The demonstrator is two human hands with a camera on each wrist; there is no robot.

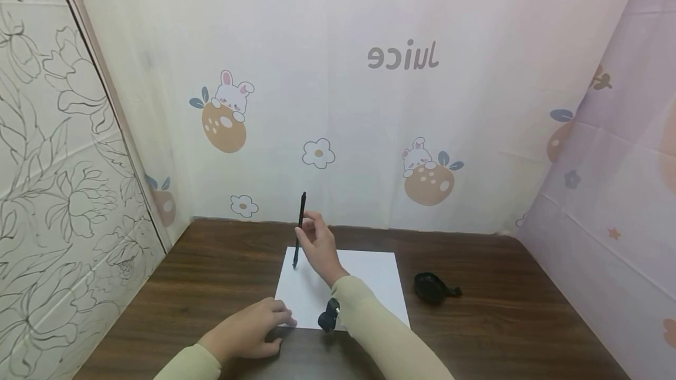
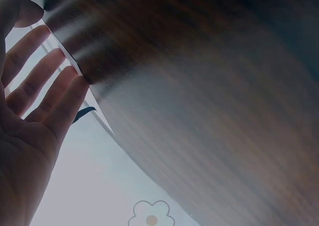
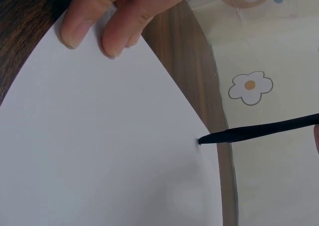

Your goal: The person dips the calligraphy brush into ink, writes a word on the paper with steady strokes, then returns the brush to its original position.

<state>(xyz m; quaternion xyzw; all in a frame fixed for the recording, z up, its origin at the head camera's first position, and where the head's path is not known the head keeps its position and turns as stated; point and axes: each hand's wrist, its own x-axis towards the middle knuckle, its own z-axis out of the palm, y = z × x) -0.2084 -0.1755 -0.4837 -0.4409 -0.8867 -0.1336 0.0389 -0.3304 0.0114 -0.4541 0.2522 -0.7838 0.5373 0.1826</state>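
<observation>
A white sheet of paper (image 1: 369, 280) lies on the brown table. Between thumb and fingers, my right hand (image 1: 321, 251) pinches a black pen (image 1: 301, 216), which stands nearly upright with its tip at the paper's upper left part. In the right wrist view the pen (image 3: 259, 131) has its tip at the sheet (image 3: 119, 136) near an edge. My left hand (image 1: 253, 327) rests at the sheet's lower left corner, fingertips on the paper and thumb on the table. The left wrist view shows this hand (image 2: 35, 111) with its fingers extended, holding nothing.
On the table (image 1: 502, 321), right of the paper, lies a small black pan-shaped object (image 1: 430, 287). A printed curtain (image 1: 343, 104) hangs behind the table's far edge, with patterned fabric at both sides. A black device (image 1: 328, 315) sits at my right wrist.
</observation>
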